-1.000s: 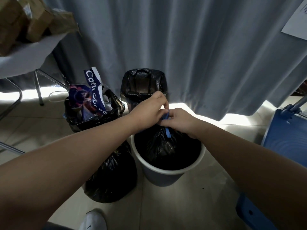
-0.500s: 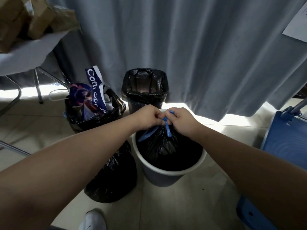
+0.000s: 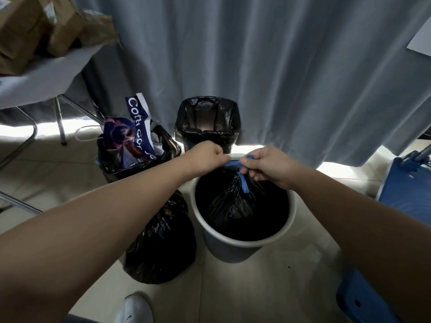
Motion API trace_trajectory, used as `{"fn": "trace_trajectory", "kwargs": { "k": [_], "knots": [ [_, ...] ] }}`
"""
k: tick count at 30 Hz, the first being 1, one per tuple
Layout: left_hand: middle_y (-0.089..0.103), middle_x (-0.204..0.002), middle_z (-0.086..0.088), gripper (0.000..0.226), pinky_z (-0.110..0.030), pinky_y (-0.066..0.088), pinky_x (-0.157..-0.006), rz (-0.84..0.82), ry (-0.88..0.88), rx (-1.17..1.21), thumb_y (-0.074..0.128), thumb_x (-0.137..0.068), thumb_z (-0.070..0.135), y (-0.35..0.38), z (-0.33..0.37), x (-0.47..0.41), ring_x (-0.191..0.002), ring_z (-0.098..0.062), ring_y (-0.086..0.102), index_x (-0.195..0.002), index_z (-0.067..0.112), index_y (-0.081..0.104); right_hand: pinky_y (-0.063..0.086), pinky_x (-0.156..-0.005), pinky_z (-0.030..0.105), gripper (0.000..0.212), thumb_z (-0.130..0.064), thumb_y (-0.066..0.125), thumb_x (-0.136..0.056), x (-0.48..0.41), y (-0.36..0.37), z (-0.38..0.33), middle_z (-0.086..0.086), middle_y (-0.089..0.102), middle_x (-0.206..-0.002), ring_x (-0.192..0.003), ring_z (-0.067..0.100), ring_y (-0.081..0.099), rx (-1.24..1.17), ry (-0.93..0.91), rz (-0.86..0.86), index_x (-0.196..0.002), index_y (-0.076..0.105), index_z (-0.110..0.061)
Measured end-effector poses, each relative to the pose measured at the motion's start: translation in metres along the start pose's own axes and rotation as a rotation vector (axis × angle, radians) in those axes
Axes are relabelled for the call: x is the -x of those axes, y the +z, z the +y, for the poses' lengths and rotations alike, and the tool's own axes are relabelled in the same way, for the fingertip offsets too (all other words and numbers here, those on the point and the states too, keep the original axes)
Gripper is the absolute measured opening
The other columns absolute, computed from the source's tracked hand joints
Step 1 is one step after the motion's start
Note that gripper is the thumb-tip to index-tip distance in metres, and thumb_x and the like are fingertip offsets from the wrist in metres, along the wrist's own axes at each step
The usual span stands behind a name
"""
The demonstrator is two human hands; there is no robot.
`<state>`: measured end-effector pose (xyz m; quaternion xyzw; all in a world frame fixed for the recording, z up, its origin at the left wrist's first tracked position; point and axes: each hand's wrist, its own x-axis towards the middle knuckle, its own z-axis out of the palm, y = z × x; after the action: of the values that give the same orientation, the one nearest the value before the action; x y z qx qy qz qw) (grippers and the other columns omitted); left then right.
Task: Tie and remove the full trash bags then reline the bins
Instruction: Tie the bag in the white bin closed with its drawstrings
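Grip of left hand (image 3: 206, 157) was curled tight, pinching one end of blue plastic drawstring (image 3: 234, 163); right hand (image 3: 270, 165) pinched the other. The gathered black plastic trash bag (image 3: 231, 206) sat inside round white-rimmed bin (image 3: 245, 241).

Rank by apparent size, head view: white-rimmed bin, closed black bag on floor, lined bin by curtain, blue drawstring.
1. white-rimmed bin
2. closed black bag on floor
3. lined bin by curtain (farther off, size unsure)
4. blue drawstring
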<state>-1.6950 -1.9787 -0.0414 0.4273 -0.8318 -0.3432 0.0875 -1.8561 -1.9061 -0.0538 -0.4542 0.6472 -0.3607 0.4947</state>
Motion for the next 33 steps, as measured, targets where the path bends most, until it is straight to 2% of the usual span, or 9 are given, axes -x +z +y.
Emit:
{"fn": "trace_trajectory", "kwargs": {
  "k": [2,4,6,10,14,19,25,28,33],
  "knots": [
    [0.051,-0.067,0.005,0.008,-0.005,0.035,-0.047,-0.117,-0.007,0.106,0.063,-0.087,0.014,-0.002,-0.003,0.005,-0.054,0.001,0.047,-0.090,0.008,0.067,0.044,-0.045,0.010,0.009,-0.011,0.063,-0.089,0.002,-0.005,-0.003,0.002,0.064,-0.068,-0.048,0.002,0.051,-0.051,0.026,-0.050,-0.084,0.068,-0.005],
    [0.054,-0.079,0.004,0.024,0.001,0.038,-0.055,-0.179,0.039,0.231,0.065,-0.085,0.008,-0.001,-0.005,0.008,-0.064,0.002,0.051,-0.108,0.012,0.067,0.046,-0.047,0.010,0.004,-0.008,0.067,-0.085,0.005,-0.006,-0.006,0.001,0.065,-0.066,-0.050,0.003,0.055,-0.069,0.044,-0.092,-0.083,0.069,-0.005],
    [0.060,-0.080,0.010,0.024,-0.001,0.042,-0.063,-0.200,0.107,0.309,0.067,-0.083,0.007,0.002,-0.002,0.008,-0.068,0.006,0.056,-0.107,0.014,0.069,0.047,-0.049,0.011,0.003,-0.005,0.068,-0.082,0.007,-0.008,-0.009,-0.002,0.065,-0.061,-0.051,0.003,0.056,-0.056,0.042,-0.115,-0.083,0.071,-0.007],
    [0.061,-0.062,0.020,0.014,-0.003,0.042,-0.061,-0.147,0.129,0.352,0.069,-0.081,0.005,0.016,0.004,0.006,-0.061,0.008,0.055,-0.094,0.007,0.071,0.050,-0.053,0.011,0.007,0.000,0.068,-0.081,0.009,-0.016,-0.011,-0.002,0.066,-0.060,-0.052,0.003,0.056,-0.035,0.034,-0.123,-0.083,0.070,-0.007],
    [0.048,-0.083,-0.002,0.011,-0.008,0.041,-0.064,-0.125,0.143,0.265,0.068,-0.082,0.008,0.022,0.005,0.004,-0.074,-0.010,0.048,-0.091,0.001,0.067,0.051,-0.055,0.013,0.010,0.001,0.071,-0.077,0.011,-0.016,-0.011,-0.002,0.067,-0.062,-0.053,0.005,0.057,0.043,-0.009,-0.106,-0.078,0.070,-0.008],
    [0.053,-0.083,-0.006,0.001,-0.007,0.038,-0.061,-0.109,0.068,0.297,0.061,-0.086,0.007,0.027,0.007,0.002,-0.075,-0.010,0.047,-0.087,0.007,0.060,0.054,-0.067,0.033,0.020,-0.005,0.075,-0.072,0.004,-0.007,-0.007,-0.005,0.066,-0.064,-0.058,0.013,0.060,0.356,-0.155,0.088,-0.079,0.061,-0.019],
    [0.057,-0.080,-0.002,0.018,-0.015,0.042,-0.065,-0.078,-0.016,0.281,0.060,-0.088,0.018,0.029,0.003,-0.001,-0.074,-0.009,0.051,-0.092,0.000,0.063,0.048,-0.076,0.032,0.015,-0.018,0.063,-0.082,-0.003,0.008,0.004,0.003,0.063,-0.093,-0.087,0.019,0.058,0.866,-0.296,0.232,-0.097,0.063,-0.015],
    [0.058,-0.077,-0.001,0.016,-0.015,0.043,-0.066,-0.091,-0.013,0.343,0.054,-0.092,0.014,0.027,0.000,0.001,-0.071,-0.009,0.052,-0.091,0.002,0.064,0.047,-0.075,0.035,0.005,-0.016,0.059,-0.083,-0.001,0.012,0.017,0.002,0.061,-0.089,-0.085,0.021,0.056,0.748,-0.292,0.339,-0.088,0.058,-0.018],
    [0.058,-0.075,0.001,0.013,-0.010,0.045,-0.063,-0.097,0.033,0.449,0.061,-0.089,0.011,0.024,-0.003,0.003,-0.067,-0.005,0.054,-0.102,0.013,0.062,0.045,-0.064,0.031,0.012,-0.013,0.066,-0.080,0.003,0.015,0.021,-0.002,0.057,-0.067,-0.064,0.016,0.053,0.526,-0.291,0.431,-0.076,0.056,-0.019]
  ]
}}
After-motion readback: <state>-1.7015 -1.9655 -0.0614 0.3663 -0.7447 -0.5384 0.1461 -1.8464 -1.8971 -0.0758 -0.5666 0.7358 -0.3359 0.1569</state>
